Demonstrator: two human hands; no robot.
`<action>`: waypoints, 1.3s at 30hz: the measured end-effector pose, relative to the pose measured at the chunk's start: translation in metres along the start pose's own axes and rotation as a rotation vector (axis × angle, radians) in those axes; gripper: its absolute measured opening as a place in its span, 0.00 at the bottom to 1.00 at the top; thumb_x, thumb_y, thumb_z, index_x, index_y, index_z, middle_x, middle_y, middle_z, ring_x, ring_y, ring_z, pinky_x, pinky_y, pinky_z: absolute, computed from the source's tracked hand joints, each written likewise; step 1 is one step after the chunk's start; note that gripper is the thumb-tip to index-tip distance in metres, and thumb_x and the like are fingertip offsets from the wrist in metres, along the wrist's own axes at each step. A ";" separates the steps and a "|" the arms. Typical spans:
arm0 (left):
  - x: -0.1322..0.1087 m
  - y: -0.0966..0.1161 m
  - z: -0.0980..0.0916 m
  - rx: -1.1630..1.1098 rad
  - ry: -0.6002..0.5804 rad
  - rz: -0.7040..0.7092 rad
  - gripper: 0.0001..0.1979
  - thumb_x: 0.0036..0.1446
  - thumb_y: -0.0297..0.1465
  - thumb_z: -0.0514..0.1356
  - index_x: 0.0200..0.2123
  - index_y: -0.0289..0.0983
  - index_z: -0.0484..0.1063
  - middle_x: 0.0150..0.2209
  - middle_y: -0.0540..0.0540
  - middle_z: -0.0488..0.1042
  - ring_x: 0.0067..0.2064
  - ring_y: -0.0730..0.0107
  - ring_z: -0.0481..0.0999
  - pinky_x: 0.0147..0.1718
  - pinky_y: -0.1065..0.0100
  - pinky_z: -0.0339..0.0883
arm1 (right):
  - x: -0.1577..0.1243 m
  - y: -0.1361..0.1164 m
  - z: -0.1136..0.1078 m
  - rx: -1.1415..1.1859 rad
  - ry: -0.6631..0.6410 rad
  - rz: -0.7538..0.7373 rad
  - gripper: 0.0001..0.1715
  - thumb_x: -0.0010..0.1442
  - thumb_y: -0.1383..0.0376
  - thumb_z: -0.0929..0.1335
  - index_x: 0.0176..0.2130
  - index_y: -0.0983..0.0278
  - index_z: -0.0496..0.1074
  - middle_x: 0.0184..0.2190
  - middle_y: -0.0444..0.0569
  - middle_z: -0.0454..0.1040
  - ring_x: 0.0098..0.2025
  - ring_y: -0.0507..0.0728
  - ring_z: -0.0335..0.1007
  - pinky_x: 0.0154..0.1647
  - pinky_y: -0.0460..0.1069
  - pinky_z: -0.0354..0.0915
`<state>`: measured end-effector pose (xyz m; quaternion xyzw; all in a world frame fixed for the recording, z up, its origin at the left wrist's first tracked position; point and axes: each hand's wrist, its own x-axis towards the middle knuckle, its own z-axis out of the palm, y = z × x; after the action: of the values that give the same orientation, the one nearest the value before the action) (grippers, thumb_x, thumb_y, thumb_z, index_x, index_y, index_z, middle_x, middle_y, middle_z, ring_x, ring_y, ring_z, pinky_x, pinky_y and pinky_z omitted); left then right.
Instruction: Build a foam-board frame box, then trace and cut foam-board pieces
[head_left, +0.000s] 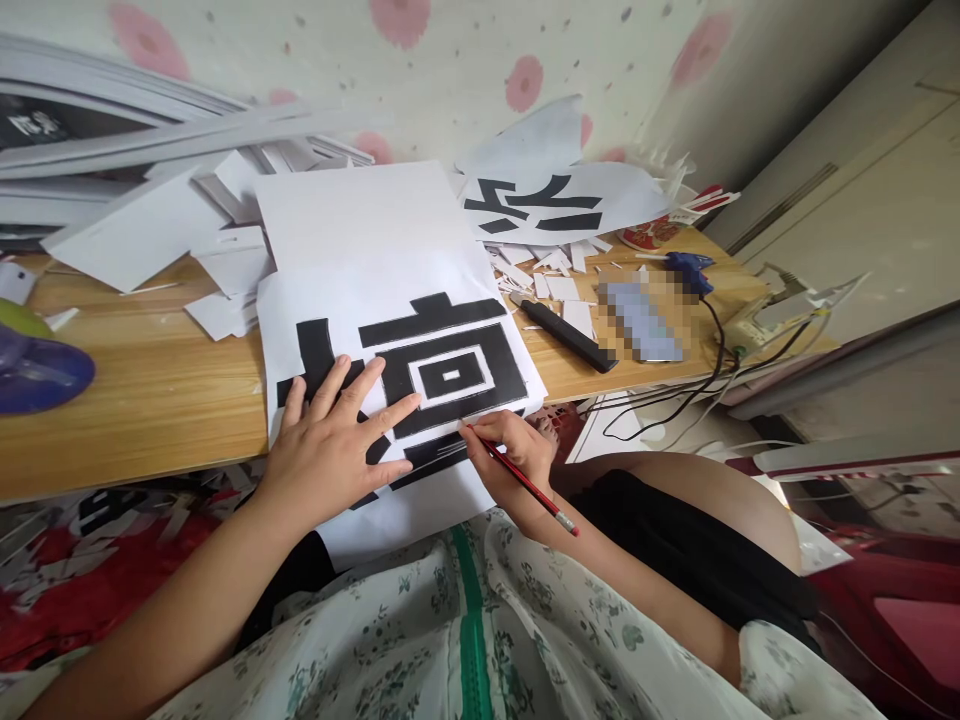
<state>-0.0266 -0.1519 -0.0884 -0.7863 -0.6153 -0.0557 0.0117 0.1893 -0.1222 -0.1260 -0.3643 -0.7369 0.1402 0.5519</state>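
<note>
Black-printed sheet (450,340), laid across 6 o'clock edge of desk (172,425); pressed at 7 o'clock by left hand (326,450), spread wide, nothing gripped; red pencil (531,487) pinched at 4 o'clock in half-closed right hand (517,455)

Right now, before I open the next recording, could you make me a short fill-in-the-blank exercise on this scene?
1. The right hand holds a red-and-black ____ with an eraser.
2. The left hand rests on a white sheet bearing bold ____ strokes.
3. The glue gun is coloured ____.

Missing words: pencil; black; blue.
</note>
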 end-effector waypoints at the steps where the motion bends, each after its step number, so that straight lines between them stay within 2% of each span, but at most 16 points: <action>1: 0.000 0.000 0.001 0.009 0.006 0.002 0.34 0.53 0.51 0.62 0.63 0.60 0.57 0.71 0.46 0.48 0.71 0.42 0.43 0.62 0.32 0.43 | 0.001 0.001 -0.001 -0.006 0.003 0.002 0.09 0.59 0.69 0.69 0.28 0.60 0.69 0.25 0.44 0.76 0.25 0.53 0.74 0.25 0.48 0.70; 5: -0.001 0.001 0.001 0.048 0.016 0.015 0.33 0.54 0.48 0.62 0.63 0.59 0.58 0.71 0.45 0.48 0.71 0.42 0.44 0.62 0.32 0.44 | 0.002 0.003 -0.007 -0.029 -0.001 0.006 0.10 0.59 0.69 0.69 0.27 0.60 0.69 0.24 0.44 0.76 0.25 0.52 0.74 0.25 0.47 0.70; 10: 0.000 -0.001 0.000 0.012 -0.010 0.000 0.35 0.52 0.52 0.62 0.62 0.60 0.58 0.71 0.47 0.49 0.70 0.41 0.44 0.62 0.31 0.43 | 0.001 0.008 -0.012 -0.048 0.021 0.017 0.08 0.58 0.69 0.70 0.28 0.60 0.70 0.25 0.43 0.76 0.25 0.52 0.74 0.27 0.46 0.69; 15: 0.000 -0.003 0.003 0.035 0.004 0.019 0.33 0.55 0.48 0.61 0.63 0.59 0.58 0.71 0.46 0.48 0.70 0.38 0.44 0.61 0.29 0.44 | 0.002 0.018 -0.017 -0.079 0.065 0.017 0.08 0.58 0.68 0.69 0.27 0.60 0.71 0.22 0.41 0.74 0.24 0.53 0.73 0.25 0.47 0.69; 19: 0.001 -0.004 0.004 0.013 -0.013 0.008 0.33 0.54 0.50 0.61 0.63 0.60 0.57 0.71 0.48 0.47 0.70 0.39 0.44 0.61 0.30 0.43 | 0.003 0.024 -0.023 -0.095 0.088 0.029 0.08 0.58 0.67 0.70 0.26 0.61 0.71 0.21 0.42 0.73 0.23 0.53 0.73 0.25 0.47 0.68; 24: 0.000 -0.003 0.001 0.002 -0.025 0.013 0.33 0.55 0.51 0.60 0.63 0.60 0.58 0.71 0.48 0.47 0.70 0.38 0.44 0.61 0.30 0.44 | 0.000 0.030 -0.030 -0.060 0.092 0.122 0.07 0.57 0.67 0.70 0.28 0.60 0.72 0.23 0.42 0.75 0.25 0.53 0.74 0.27 0.47 0.68; 29: -0.002 0.000 0.001 0.068 0.018 0.018 0.28 0.61 0.44 0.57 0.64 0.60 0.56 0.71 0.49 0.48 0.71 0.42 0.44 0.62 0.32 0.45 | -0.002 0.035 -0.037 -0.087 0.124 0.183 0.07 0.57 0.66 0.71 0.27 0.61 0.72 0.24 0.45 0.76 0.26 0.55 0.74 0.29 0.49 0.68; 32: -0.002 -0.001 0.003 0.083 0.011 0.035 0.29 0.60 0.45 0.57 0.64 0.61 0.53 0.71 0.50 0.48 0.71 0.42 0.44 0.62 0.31 0.46 | -0.001 0.038 -0.041 -0.101 0.147 0.193 0.08 0.56 0.66 0.72 0.27 0.61 0.71 0.25 0.44 0.77 0.26 0.55 0.74 0.29 0.49 0.69; 39: -0.002 -0.001 0.002 0.107 0.022 0.048 0.28 0.61 0.45 0.55 0.64 0.56 0.57 0.70 0.44 0.49 0.70 0.38 0.45 0.60 0.29 0.48 | -0.001 0.045 -0.044 -0.070 0.173 0.215 0.08 0.56 0.65 0.72 0.27 0.60 0.70 0.25 0.43 0.76 0.27 0.53 0.74 0.30 0.49 0.70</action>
<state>-0.0277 -0.1534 -0.0905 -0.7983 -0.5983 -0.0310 0.0616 0.2473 -0.0998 -0.1387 -0.4708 -0.6478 0.1406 0.5822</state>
